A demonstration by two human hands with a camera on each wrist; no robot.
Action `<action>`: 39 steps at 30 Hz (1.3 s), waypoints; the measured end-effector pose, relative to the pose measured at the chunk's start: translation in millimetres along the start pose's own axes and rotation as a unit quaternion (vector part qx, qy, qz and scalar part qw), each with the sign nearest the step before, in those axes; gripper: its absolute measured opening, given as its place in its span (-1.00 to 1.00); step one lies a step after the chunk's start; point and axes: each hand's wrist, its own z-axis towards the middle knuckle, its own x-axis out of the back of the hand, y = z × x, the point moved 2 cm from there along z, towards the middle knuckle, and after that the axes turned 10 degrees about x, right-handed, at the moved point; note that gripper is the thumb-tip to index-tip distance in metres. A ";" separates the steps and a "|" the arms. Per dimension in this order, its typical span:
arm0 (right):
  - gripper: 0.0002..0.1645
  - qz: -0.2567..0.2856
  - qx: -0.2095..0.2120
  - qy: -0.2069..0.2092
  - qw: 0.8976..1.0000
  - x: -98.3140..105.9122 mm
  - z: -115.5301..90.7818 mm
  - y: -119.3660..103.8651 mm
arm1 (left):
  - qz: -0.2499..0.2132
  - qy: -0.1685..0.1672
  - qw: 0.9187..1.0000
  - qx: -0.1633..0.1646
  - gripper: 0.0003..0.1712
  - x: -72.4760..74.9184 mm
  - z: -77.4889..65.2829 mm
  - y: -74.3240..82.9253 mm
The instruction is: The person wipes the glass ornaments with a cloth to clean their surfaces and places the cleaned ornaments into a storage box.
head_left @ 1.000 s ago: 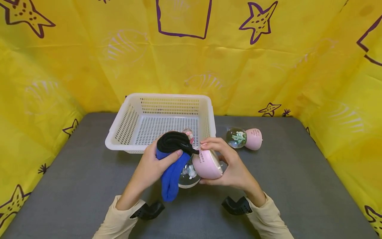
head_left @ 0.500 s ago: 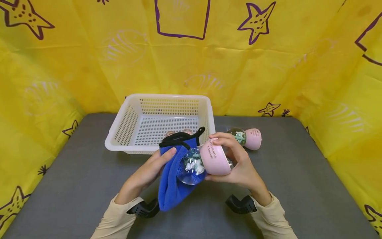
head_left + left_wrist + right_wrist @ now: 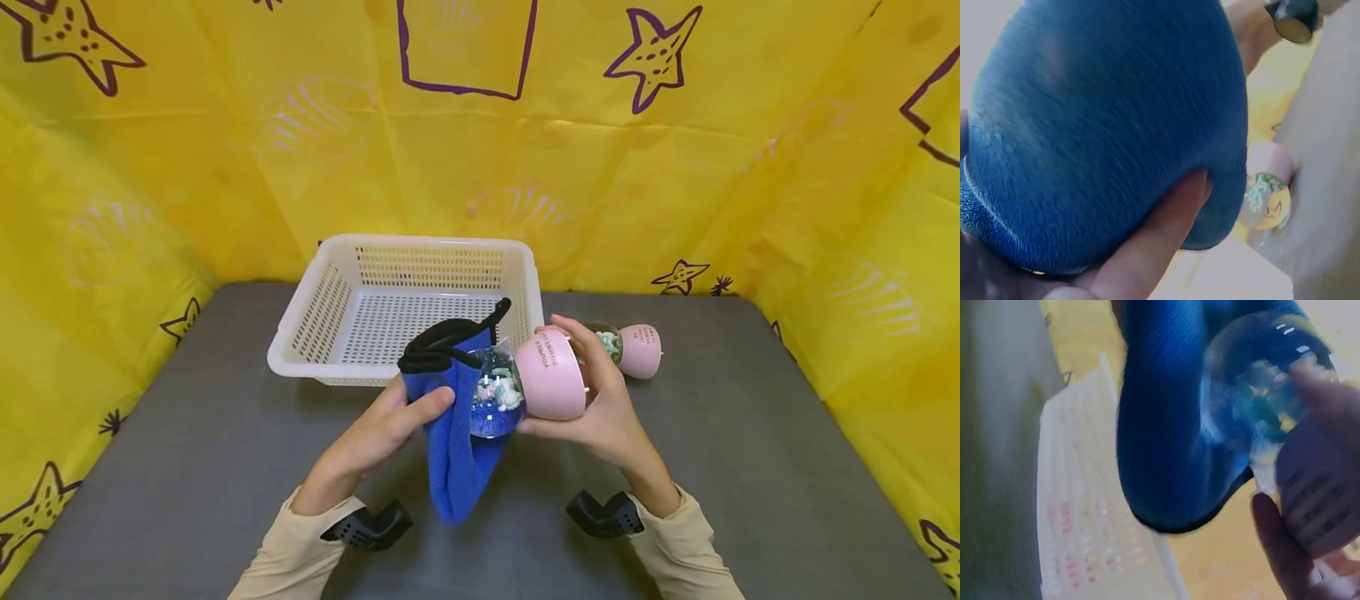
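Observation:
My left hand grips a folded blue cloth with black edging and a black loop that sticks up. In the left wrist view the cloth fills most of the picture, a finger lying along it. My right hand holds a snow globe by its pink lettered base. The globe is tilted on its side, its clear ball pointing left against the cloth's fold. Small white and green figures show inside the ball, also in the right wrist view, where the pink base sits between the fingers.
A white slotted basket stands behind the hands. Pinkish things show through its slotted wall in the right wrist view. A second snow globe with a pink base lies on its side on the grey table, right of the basket. Yellow patterned cloth surrounds the table.
The cloth has been unfolded from a bunched roll and brought around the ball. The snow globe has come up and right, its base turning more sideways. Cloth and globe are now pressed close together.

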 end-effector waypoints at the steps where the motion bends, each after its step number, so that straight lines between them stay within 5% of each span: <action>1: 0.35 -0.012 -0.020 -0.002 1.000 0.3 0.0 0.2 | 0.021 0.015 1.000 -0.017 -0.50 -0.2 1.1 1.6; 5: 0.35 -0.039 -0.083 -0.016 0.996 0.2 0.6 2.2 | 0.099 0.069 0.991 -0.062 -0.41 -1.5 3.9 7.6; 10: 0.31 0.000 -0.121 -0.042 0.992 1.3 0.5 5.2 | 0.158 0.116 0.978 -0.072 -0.23 -5.1 4.3 12.1; 17: -0.21 0.070 -0.120 -0.048 0.989 1.2 -0.3 4.2 | 0.204 0.129 0.970 -0.038 -0.03 -10.4 0.3 15.6; 25: -0.20 0.059 -0.045 -0.052 0.996 -1.3 -1.7 3.9 | 0.205 0.127 0.970 -0.042 -0.05 -8.2 0.1 14.7; 34: -0.19 0.025 0.072 -0.054 0.996 -2.5 -0.8 0.7 | 0.180 0.157 0.971 0.008 -0.50 -1.2 -1.3 10.0; 39: -0.25 0.034 0.118 -0.056 0.991 -3.7 0.8 -0.9 | 0.152 0.160 0.975 0.007 -0.54 2.7 3.0 8.7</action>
